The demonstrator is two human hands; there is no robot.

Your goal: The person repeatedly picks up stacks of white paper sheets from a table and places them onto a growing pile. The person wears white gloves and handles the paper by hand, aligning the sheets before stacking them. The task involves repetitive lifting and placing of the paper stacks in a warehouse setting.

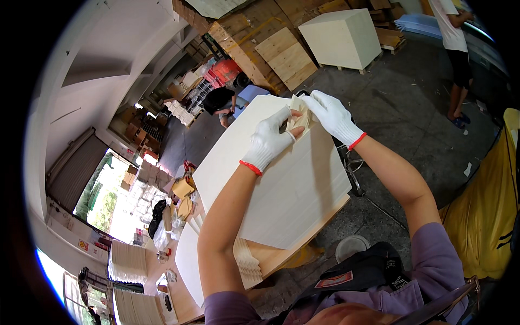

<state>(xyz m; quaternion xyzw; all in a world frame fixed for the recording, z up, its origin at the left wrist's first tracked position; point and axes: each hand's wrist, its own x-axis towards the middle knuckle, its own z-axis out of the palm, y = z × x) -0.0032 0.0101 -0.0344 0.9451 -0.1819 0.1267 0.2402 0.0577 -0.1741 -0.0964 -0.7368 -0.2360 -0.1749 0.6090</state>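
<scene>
A tall block of cream paper sheets [287, 206] stands on the wooden table in front of me. My left hand [266, 142], in a white knit glove with a red cuff and bare fingertips, is closed on bent, fanned sheets [301, 116] at the block's far edge. From the other side, my right hand [332, 117], gloved the same way, closes on these sheets; its fingertips are partly hidden. Beside my left forearm lies a lower pile of sheets [246, 262] with a rippled edge.
Tools and bags lie along the wooden table [187, 300], with paper stacks [129, 261] at left. A yellow cover [482, 211] hangs at right, near a round bucket [351, 246]. Two other people [219, 100] are farther off. A wrapped block [341, 40] stands on a pallet.
</scene>
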